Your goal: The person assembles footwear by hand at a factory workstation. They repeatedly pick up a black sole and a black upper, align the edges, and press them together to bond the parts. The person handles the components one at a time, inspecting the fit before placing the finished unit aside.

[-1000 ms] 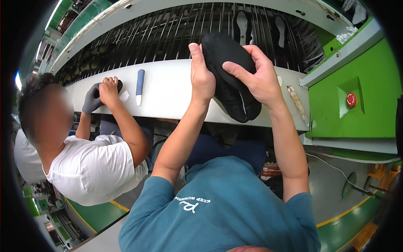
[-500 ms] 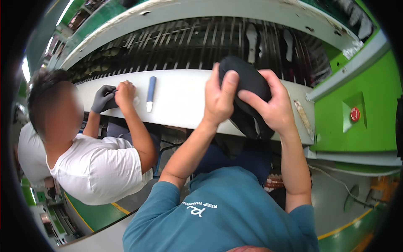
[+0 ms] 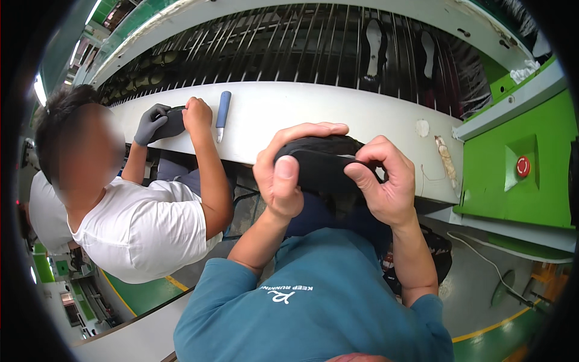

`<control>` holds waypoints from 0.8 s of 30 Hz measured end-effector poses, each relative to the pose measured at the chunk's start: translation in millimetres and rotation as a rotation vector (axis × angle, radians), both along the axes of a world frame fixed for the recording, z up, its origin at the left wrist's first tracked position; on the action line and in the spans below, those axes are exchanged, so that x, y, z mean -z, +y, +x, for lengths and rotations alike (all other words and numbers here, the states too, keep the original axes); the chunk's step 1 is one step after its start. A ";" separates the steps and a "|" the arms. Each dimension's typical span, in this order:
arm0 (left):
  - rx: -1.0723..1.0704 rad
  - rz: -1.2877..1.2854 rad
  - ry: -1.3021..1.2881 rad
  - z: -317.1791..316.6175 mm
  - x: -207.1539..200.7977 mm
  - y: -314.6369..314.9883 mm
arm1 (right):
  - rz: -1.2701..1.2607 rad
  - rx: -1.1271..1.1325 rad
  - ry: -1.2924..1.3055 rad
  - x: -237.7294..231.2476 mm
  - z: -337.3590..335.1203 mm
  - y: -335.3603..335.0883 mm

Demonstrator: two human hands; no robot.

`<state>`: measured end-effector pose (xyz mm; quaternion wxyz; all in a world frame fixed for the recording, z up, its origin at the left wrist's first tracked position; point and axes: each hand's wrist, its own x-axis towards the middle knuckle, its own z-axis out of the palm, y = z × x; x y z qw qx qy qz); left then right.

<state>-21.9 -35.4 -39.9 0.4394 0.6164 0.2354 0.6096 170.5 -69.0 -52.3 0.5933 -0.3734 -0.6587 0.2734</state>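
Both hands hold a black shoe upper sideways in front of my chest, over the near edge of the white table. My left hand wraps its left end, thumb on the near side and fingers over the top. At the other end, my right hand pinches the edge of the opening between thumb and bent fingers. A light strip shows inside the opening. A blue-handled knife lies on the table to the left of my hands.
At the left, a co-worker in a white shirt holds a black piece, one hand gloved in grey. Metal rollers run behind the table, carrying soles. A green machine with a red button and a wrapped stick are at right.
The shoe upper has come down and nearer to me, turning from upright to sideways. My right hand has shifted to its opening edge. The co-worker's hands have moved slightly.
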 end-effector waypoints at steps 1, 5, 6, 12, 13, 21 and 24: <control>0.000 0.003 -0.015 -3.2 4.1 -0.5 | 0.019 0.014 0.038 1.3 -7.4 0.3; -0.019 0.058 -0.029 -9.8 11.2 0.6 | 0.062 0.018 0.013 2.8 -13.4 5.4; -0.025 0.077 -0.023 -11.7 13.0 0.8 | 0.051 0.007 0.014 2.3 -14.0 5.6; -0.086 0.089 0.115 -15.1 6.0 -2.3 | 0.037 -0.005 0.019 1.0 -15.7 6.7; -0.061 0.097 0.065 -15.4 7.5 -1.6 | 0.051 0.007 0.026 1.2 -17.1 7.3; 0.003 0.136 0.004 -19.4 12.9 3.1 | 0.051 0.034 0.027 -2.2 -20.4 12.7; 0.017 0.130 0.004 -22.1 14.5 2.6 | 0.030 0.006 0.034 -2.7 -19.7 12.9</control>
